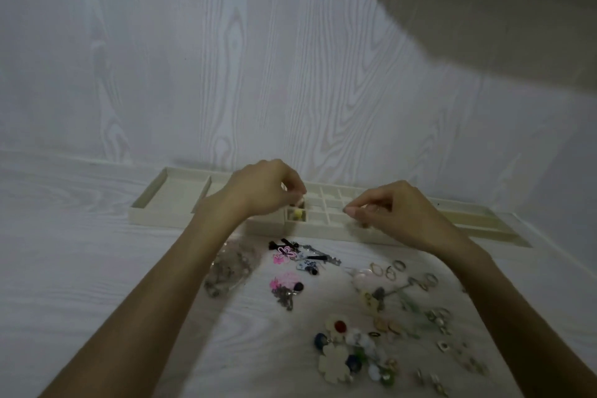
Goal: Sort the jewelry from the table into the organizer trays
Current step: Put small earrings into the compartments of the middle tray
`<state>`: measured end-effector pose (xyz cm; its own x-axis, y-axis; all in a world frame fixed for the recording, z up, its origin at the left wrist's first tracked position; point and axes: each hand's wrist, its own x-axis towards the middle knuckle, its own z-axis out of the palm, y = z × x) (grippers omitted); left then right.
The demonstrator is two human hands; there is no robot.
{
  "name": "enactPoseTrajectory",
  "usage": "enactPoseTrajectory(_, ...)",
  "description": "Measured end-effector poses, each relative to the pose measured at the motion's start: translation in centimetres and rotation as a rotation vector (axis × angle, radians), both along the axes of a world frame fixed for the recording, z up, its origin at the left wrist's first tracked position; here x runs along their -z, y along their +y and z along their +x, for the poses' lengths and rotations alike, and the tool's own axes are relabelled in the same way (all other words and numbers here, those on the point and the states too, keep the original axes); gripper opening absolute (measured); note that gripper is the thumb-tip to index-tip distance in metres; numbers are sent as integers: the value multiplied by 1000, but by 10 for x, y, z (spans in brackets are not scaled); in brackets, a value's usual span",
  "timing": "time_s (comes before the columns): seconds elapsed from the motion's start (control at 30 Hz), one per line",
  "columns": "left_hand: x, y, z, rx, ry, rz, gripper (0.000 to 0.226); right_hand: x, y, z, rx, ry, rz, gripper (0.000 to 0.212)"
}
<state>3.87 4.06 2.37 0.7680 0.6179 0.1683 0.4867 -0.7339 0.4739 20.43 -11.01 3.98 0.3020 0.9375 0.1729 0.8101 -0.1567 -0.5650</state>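
A small piece is pinched by the left hand (269, 186) right above the organizer tray (326, 229); the right hand (384, 207) looks pinched too.

Three cream organizer trays (168, 194) are seen in a row. Two hands are counted: a left hand (261, 187) and a right hand (394, 207). Two pink flower pieces (284, 254) and two cream flower pieces (332, 365) are made out. About six rings (399, 265) are counted; the smaller pieces are too blurred to be numbered.
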Motion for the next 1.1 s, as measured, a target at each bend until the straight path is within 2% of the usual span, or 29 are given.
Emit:
enactPoseTrajectory(0.17, 12, -56, 7, 113, 68, -29, 16, 29, -35, 11, -16, 3, -255, 11)
enactPoseTrajectory(0.23, 26, -69, 9, 140, 111, -55, 16, 38, -39, 12, -23, 16, -297, 14)
enactPoseTrajectory(0.4, 63, -88, 10, 165, 77, -122, 18, 51, -46, 13, -48, 66, -282, 22)
enactPoseTrajectory(0.5, 67, -88, 10, 152, 4, -172, 18, 55, -48, 13, -74, 123, -256, 17)
enactPoseTrajectory(0.57, 65, -91, 10, 161, -23, -204, 15, 58, -47, 12, -60, 77, -228, 14)
enactPoseTrajectory(0.7, 63, -100, 12, 111, -82, -265, 23, 72, -41, 3, 35, -54, -178, 26)
enactPoseTrajectory(0.83, 63, -103, 16, 64, -122, -382, 19, 73, -39, 0, 17, 23, -188, 38)
enactPoseTrajectory(0.93, 63, -107, 22, 74, -51, -355, 18, 60, -47, 9, -40, 135, -280, 29)
enactPoseTrajectory(1.1, 64, -106, 27, 127, 2, -318, 11, 50, -57, 19, -45, 209, -192, 17)
